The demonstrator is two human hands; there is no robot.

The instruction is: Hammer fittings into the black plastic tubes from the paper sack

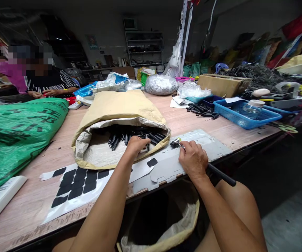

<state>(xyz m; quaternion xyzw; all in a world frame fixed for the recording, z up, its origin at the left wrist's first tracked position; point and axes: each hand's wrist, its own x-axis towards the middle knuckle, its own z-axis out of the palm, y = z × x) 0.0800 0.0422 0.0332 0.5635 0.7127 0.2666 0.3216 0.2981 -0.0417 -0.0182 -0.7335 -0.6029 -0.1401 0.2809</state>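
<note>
A yellow woven sack (pixel 124 105) lies on the table with its mouth facing me, and black tubular parts (pixel 116 138) are heaped inside. My left hand (pixel 137 145) is at the right side of that mouth, its fingers pinched on a small black part (pixel 148 145). To the right, my right hand (pixel 194 157) is wrapped round a hammer with a black handle (pixel 223 175). The hammer's metal head (pixel 176 142) rests on or just above a grey board (pixel 208 145) at the table's edge.
A sheet with black squares (pixel 48 210) lies front left, beside a green sack (pixel 22 129). Below the table edge is another open sack (pixel 177 234). Blue trays (pixel 263 120) and loose black parts (pixel 203 110) are at the right. Two people sit at the back left.
</note>
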